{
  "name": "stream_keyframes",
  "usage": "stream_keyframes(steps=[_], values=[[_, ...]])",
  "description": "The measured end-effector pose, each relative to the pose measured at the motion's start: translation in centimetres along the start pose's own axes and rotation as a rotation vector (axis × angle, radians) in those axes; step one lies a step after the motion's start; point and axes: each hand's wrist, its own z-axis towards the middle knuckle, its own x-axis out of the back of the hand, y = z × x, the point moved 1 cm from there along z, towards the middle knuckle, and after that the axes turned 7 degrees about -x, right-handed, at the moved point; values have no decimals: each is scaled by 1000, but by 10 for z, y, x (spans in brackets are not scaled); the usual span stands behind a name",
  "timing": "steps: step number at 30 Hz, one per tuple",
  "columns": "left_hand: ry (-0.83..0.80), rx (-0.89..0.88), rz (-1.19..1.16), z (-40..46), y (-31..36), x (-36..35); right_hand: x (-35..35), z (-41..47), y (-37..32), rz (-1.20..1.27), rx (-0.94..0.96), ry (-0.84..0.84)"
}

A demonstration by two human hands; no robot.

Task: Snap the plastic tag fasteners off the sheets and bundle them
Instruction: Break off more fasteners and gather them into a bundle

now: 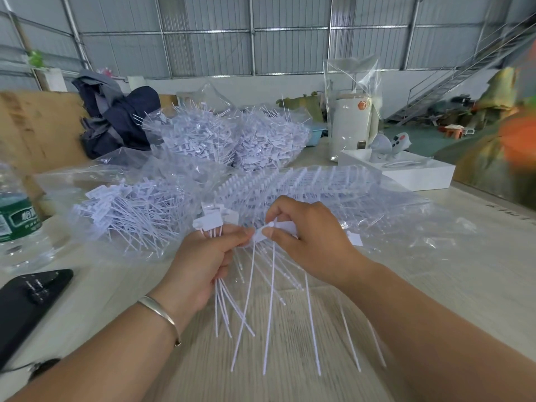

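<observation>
Table (290,329) bearing bags (130,216), bottle (17,219), phone (26,303).

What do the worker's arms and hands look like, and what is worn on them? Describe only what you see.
Both forearms are bare, with no sleeves or gloves in view. The left wrist wears a thin, plain silver bangle. The left hand and right hand show no rings or watch, and the nails look short and unpainted.

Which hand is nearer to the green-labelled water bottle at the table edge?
Left. The left hand, holding a bundle of fasteners, sits mid-table, on the side of the water bottle. The right hand is farther off, beyond the left one.
</observation>
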Motion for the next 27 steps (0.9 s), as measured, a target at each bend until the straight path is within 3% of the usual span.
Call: stream_keyframes(steps=[7, 14, 21, 27], values=[[-26, 53, 23, 0, -5, -2, 5, -1, -5, 73, 34, -18], [54, 11, -5, 3, -5, 0, 15, 0, 0, -245, 22, -39], [40, 26, -35, 0, -1, -1, 9, 0, 3, 192, -169, -195], [-67, 75, -110, -3, 2, -7, 7, 1, -2, 449, -117, -266]])
